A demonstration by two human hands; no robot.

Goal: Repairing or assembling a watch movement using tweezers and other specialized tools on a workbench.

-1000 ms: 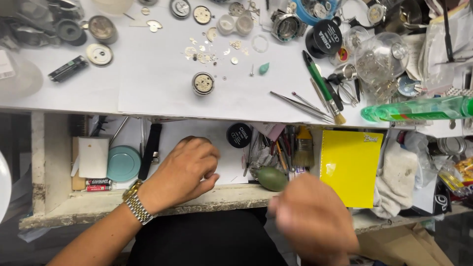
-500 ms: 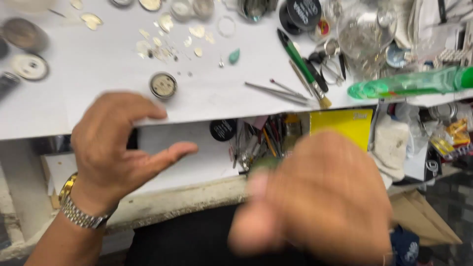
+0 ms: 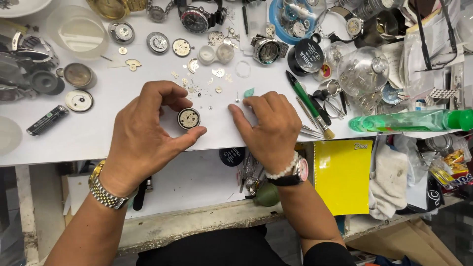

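Curling open around the small round metal watch movement (image 3: 188, 118) on the white worktop (image 3: 98, 133), left hand (image 3: 145, 135) has thumb just beside it, not gripping. Right hand (image 3: 268, 129) rests loosely closed, empty, near the movement. Yellow rectangular notebook (image 3: 342, 176) in drawer; green plastic bottle (image 3: 411, 120) lying right.
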